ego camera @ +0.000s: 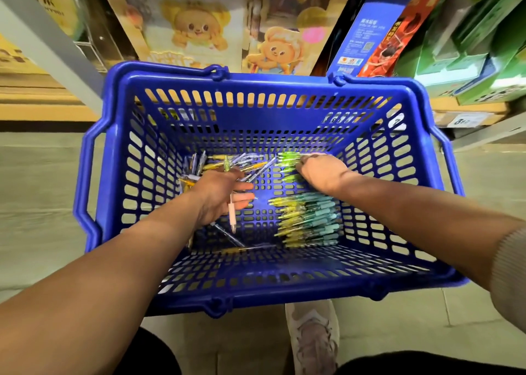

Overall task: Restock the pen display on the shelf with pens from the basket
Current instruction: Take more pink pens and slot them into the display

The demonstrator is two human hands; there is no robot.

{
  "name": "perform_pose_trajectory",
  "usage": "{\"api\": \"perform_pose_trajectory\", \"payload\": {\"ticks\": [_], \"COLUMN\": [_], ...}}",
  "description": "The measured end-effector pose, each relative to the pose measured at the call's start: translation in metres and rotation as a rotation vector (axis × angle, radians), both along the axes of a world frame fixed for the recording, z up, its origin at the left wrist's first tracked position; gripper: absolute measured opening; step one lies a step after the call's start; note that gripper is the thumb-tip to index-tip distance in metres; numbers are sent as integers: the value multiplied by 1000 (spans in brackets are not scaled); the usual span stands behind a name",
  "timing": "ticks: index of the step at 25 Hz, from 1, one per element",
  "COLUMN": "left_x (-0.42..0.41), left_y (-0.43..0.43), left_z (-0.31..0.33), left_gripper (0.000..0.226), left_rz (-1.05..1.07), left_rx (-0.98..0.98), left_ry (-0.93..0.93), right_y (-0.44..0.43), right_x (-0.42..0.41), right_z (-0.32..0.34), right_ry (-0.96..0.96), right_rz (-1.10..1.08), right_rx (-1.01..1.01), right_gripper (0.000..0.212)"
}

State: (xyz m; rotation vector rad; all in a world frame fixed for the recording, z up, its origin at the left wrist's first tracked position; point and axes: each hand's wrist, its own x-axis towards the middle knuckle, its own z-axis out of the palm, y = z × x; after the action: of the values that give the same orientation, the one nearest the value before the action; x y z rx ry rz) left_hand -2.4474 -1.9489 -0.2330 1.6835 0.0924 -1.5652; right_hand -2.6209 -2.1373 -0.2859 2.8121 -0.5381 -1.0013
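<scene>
Both hands are down inside the blue basket (256, 89), a rigid plastic tub with slotted walls and floor, standing on the floor just in front of the shelf (469, 135). The left hand (222, 195) has its fingers mostly straight and pointing right, and 1 pale pink pen (232, 213) hangs tip-down from between them, apparently pinched. The right hand (321, 172) is bent over the green pens (286, 159) at the far right of the basket floor, but blur hides whether its fingers have closed on any. Nearer the person lies a tidy bundle of yellow-and-teal pens (308, 222), slim glossy barrels with long axes running left to right, closest to the right hand. The loose mixed pens (225, 164) are scattered at all angles just beyond the left hand. The shelf lies straight ahead and above, so any pens must be lifted up and forward. The pen display itself cannot be made out.
</scene>
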Motion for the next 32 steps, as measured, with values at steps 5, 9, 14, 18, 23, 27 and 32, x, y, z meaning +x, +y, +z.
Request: {"api": "perform_pose_trajectory", "payload": {"ticks": [5,9,14,18,23,27,32], "left_x": [3,-4,2,4,8,3,4], "left_y": [2,-2,0,0,-1,1,3], "left_z": [0,8,5,4,1,3,5], "left_gripper": [41,31,31,17,11,16,22], "left_rz": [61,97,30,23,37,-51,-45], "left_rx": [-42,-128,-87,-52,-29,3,-1], "left_ry": [-27,17,-82,-133,-90,-62,13], "right_y": [32,74,76,45,14,14,14], "right_x": [30,61,67,40,3,3,3], "right_z": [23,37,40,22,1,-10,-14], "right_ry": [-385,-570,-601,-419,-152,-85,-25], "right_rz": [-345,-731,-1024,-690,-364,24,268], "right_rx": [476,850,1224,544,184,-1,-53], "right_gripper": [2,4,7,11,56,55,45]}}
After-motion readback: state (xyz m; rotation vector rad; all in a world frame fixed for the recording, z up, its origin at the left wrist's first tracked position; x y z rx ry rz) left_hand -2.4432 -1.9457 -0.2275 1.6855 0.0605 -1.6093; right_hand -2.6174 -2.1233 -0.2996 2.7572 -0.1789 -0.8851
